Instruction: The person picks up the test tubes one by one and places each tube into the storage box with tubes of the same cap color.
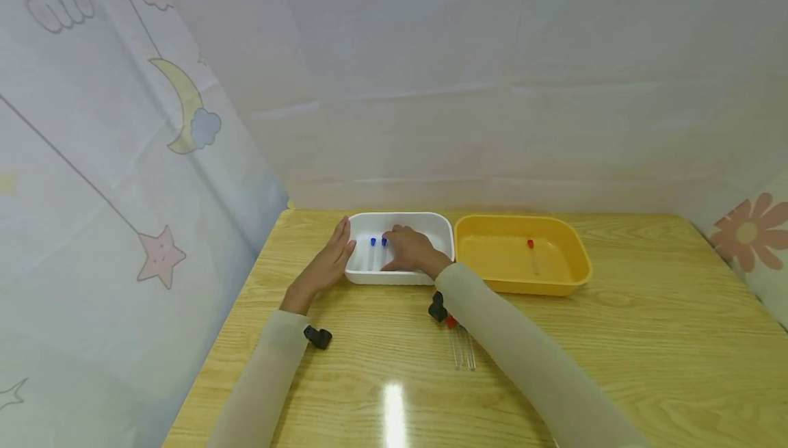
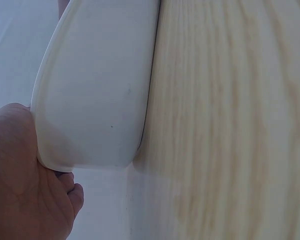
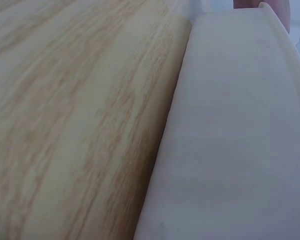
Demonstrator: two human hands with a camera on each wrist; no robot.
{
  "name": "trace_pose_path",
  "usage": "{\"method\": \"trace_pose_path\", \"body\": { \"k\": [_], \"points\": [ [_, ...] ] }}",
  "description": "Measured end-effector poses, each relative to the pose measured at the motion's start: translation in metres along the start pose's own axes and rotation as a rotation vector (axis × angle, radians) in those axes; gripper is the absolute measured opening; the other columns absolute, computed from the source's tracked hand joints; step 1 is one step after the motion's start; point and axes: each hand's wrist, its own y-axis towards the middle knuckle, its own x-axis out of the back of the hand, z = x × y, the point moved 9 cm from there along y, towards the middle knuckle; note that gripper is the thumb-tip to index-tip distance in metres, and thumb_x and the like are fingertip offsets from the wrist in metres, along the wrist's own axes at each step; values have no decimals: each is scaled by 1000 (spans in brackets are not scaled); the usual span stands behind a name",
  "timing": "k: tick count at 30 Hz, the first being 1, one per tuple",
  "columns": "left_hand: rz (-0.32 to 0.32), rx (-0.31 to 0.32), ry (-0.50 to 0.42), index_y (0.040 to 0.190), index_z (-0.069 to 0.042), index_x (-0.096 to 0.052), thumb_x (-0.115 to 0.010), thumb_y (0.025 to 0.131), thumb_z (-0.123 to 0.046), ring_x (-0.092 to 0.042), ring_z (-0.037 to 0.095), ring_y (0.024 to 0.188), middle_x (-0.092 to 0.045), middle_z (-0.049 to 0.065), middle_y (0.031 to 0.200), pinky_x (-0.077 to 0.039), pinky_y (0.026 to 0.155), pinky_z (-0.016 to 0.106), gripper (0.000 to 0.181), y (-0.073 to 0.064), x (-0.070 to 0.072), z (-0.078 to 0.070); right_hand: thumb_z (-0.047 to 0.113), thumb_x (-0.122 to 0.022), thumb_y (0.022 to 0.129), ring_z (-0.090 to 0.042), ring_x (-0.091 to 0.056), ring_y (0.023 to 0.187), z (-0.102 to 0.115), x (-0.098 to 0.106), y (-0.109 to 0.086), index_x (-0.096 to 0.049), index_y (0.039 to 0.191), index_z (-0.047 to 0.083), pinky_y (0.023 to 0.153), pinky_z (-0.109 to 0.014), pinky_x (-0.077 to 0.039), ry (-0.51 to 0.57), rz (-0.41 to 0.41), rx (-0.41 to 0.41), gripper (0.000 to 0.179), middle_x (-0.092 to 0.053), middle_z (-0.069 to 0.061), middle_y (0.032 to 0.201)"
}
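Observation:
My left hand (image 1: 332, 254) holds the left end of the white tray (image 1: 394, 279), the thumb at the rim and the fingers along the outside. In the left wrist view this hand (image 2: 27, 175) wraps the tray's corner. My right hand (image 1: 411, 249) reaches down into the white tray. Its fingertips are right at the blue cap of a clear test tube (image 1: 384, 243), with the thumb near the tube's lower end; I cannot tell whether they grip it. Another blue-capped test tube (image 1: 372, 255) lies parallel to its left. The right wrist view shows mostly the white tray's outer wall (image 3: 240, 125).
A yellow tray (image 1: 492, 286) stands against the white tray's right side, with one red-capped tube (image 1: 534, 258) in it. Several more tubes (image 1: 462, 352), at least one red-capped, lie on the wooden table (image 1: 345, 379) beside the right forearm. A curtain (image 1: 462, 126) hangs behind.

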Motion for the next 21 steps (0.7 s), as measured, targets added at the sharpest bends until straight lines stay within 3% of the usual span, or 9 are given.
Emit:
{"method": "trace_pose_path", "body": {
  "k": [11, 21],
  "points": [
    [3, -4, 2, 161, -2, 5, -18, 112, -44, 4, 24, 155, 15, 4, 169, -9, 125, 46, 69, 1, 0, 0, 57, -84, 77, -23, -53, 96, 2, 1, -1, -67, 132, 9, 80, -38, -52, -46, 14, -10, 75, -59, -9, 118],
    [0, -9, -3, 161, -1, 5, -19, 112, -44, 4, 26, 156, 15, 6, 169, -10, 124, 49, 69, 0, 0, 2, 57, -83, 78, -23, -53, 95, 3, -1, -1, -69, 126, 7, 79, -37, -51, -56, 14, -6, 70, -58, -9, 120]
  ]
}}
